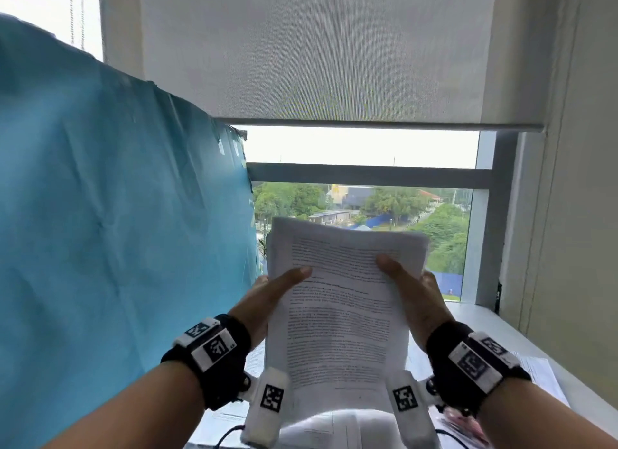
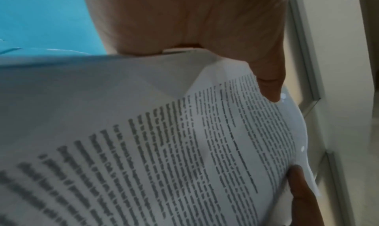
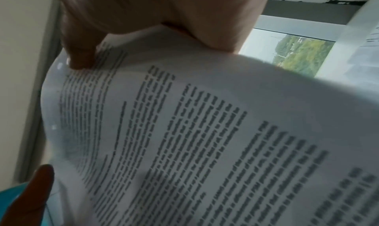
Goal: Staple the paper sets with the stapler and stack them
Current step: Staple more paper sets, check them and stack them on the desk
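Note:
A set of printed white sheets (image 1: 341, 315) stands upright in front of me, lifted off the desk, with text facing me. My left hand (image 1: 267, 291) grips its left edge, thumb on the front and fingers behind. My right hand (image 1: 411, 288) grips the right edge the same way. The left wrist view shows the paper set (image 2: 164, 148) bowed under my left hand (image 2: 205, 34), and the right wrist view shows the paper set (image 3: 205, 132) under my right hand (image 3: 143, 10). No stapler is in view.
More printed sheets (image 1: 541, 371) lie on the white desk (image 1: 468, 311) at lower right, and others (image 1: 254, 358) lie under my hands. A blue sheet (image 1: 117, 231) hangs on the left. A window (image 1: 361, 201) with a half-lowered blind is straight ahead.

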